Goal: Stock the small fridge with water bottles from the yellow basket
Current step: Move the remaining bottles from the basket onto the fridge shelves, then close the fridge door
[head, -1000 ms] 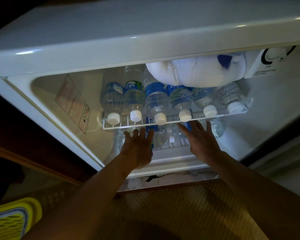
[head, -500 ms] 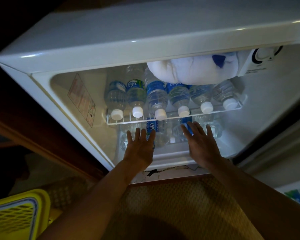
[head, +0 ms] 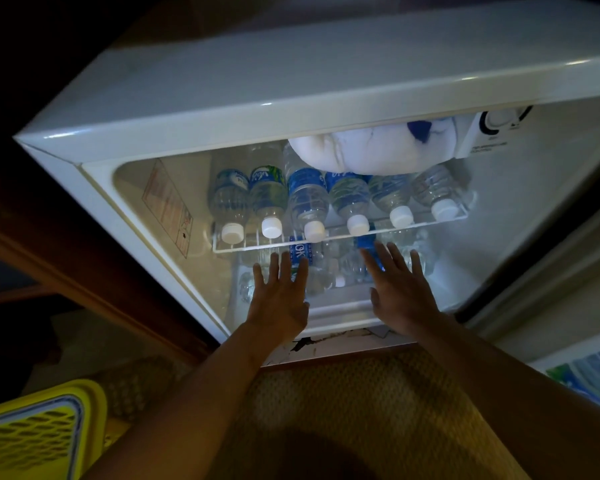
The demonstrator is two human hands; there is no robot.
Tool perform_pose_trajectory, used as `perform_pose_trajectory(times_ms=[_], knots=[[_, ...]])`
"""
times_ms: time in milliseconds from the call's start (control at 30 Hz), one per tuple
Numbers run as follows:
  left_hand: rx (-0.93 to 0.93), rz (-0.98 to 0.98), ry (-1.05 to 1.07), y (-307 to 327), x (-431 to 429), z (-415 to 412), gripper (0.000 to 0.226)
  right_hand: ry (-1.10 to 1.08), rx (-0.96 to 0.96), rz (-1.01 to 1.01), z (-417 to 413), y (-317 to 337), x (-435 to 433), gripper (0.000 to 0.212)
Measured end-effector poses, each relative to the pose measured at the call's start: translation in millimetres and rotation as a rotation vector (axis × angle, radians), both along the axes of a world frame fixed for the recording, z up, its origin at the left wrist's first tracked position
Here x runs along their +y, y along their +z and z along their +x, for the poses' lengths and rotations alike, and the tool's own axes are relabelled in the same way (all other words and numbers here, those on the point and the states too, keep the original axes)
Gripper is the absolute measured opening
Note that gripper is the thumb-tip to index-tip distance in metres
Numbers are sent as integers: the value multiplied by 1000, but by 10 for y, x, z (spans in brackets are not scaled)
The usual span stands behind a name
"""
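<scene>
The small white fridge stands open and lit inside. Several water bottles with white caps lie side by side on its wire shelf, caps toward me. More bottles lie on the fridge floor below the shelf. My left hand and my right hand are held flat with fingers spread at the lower opening, in front of those lower bottles, holding nothing. The yellow basket sits at the bottom left on the floor; its contents are out of view.
A white frosted freezer box hangs above the shelf, with a dial to its right. Dark wooden furniture flanks the fridge on the left. The open fridge door is at the right. Woven carpet lies below.
The view has shifted so the fridge sits lower and further right in frame, with more of the basket showing. Both hands stay spread at the lower opening, drawn back slightly.
</scene>
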State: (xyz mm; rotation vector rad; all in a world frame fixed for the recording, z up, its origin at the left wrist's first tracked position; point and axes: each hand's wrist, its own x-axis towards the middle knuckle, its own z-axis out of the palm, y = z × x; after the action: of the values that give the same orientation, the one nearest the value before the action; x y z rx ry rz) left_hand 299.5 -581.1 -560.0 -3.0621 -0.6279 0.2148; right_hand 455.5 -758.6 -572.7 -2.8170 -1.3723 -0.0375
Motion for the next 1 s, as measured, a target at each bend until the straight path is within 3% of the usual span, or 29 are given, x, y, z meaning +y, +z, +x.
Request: perform_pose_trajectory(times_ms=[233,433,533,767,900,1000], knots=[[-190,-68,-92,545,-432,-245,80,-87,-61,62,-495,662,-371,74],[-320,-93,-237,1172,-1177,-384,78,-80,-109,289,-999,1583,-1261,59],[-407,-77,-322,1517,-1612,-285,76,-109,-263,349,-1124,1998,-1859,47],[-536,-100,-611,2452,-3067,182,69,-553,-598,581,-1143,2659,-3680,33],[-506,-105,-731,2872,-3888,527,67,-973,-461,533,-892,2947,-4571,50],[-411,-114,-732,3025,-4332,701,68,-1029,-262,525,-742,2939,-4888,58]])
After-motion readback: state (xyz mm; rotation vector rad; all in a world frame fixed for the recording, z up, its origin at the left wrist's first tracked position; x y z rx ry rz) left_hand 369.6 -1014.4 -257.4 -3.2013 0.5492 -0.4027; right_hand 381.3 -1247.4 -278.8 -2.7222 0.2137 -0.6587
